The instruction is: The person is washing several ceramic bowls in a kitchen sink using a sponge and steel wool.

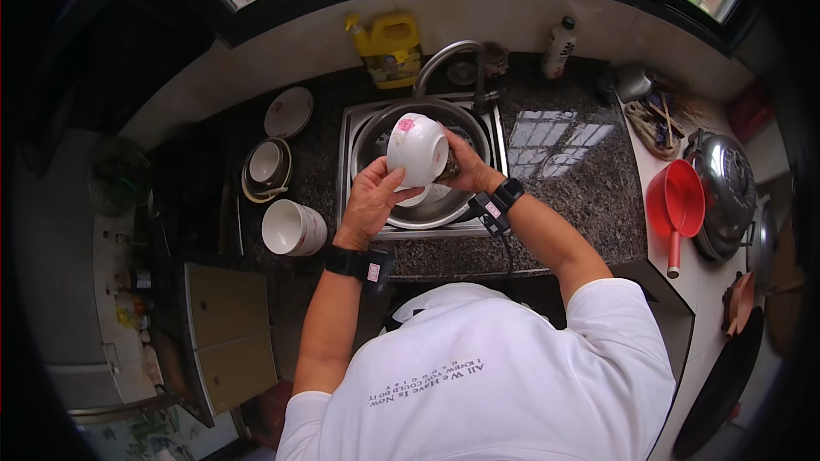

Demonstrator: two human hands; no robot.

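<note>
A white bowl with a pink flower print is tilted on its side above the sink, its foot turned towards my right hand. My left hand grips it from the left, with the thumb on its outer wall. My right hand is at the bowl's right side and presses a dark brownish scrubbing pad near the foot. The pad is partly hidden by the fingers. Below them a round metal basin stands in the steel sink. Another white dish shows in the basin, mostly covered by my hands.
Left of the sink are stacked flowered bowls, nested bowls with a spoon and a plate. Behind rise a curved faucet, a yellow jug and a bottle. A red dipper and lidded pot stand right.
</note>
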